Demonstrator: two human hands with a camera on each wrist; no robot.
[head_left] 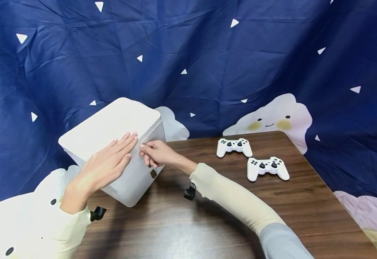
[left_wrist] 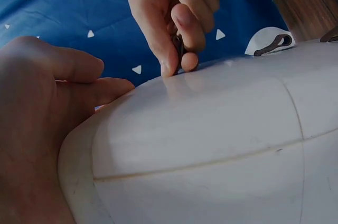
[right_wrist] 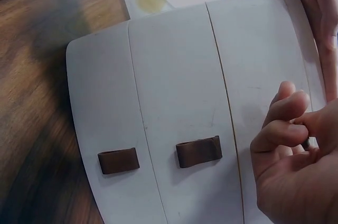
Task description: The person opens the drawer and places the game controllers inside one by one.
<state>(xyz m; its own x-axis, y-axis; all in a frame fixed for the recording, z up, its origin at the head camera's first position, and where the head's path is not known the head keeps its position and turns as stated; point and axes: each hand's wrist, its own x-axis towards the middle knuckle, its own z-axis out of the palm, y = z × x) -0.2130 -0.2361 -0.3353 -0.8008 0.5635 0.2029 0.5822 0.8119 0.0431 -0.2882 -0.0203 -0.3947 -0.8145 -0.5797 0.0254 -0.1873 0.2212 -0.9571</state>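
Both hands were on the white box [head_left: 110,144], which stood tilted at the table's [head_left: 207,223] left edge. Left hand [head_left: 105,163] lay flat on its lid, fingers straight. Right hand [head_left: 154,153] pinched a small brown tab at the lid's edge. Two white controllers [head_left: 251,158] lay well apart to the right

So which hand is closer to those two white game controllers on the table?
Right. The right hand pinches at the lid edge of the white plastic box, on the side facing the two white game controllers. The left hand lies flat on the lid, farther away.
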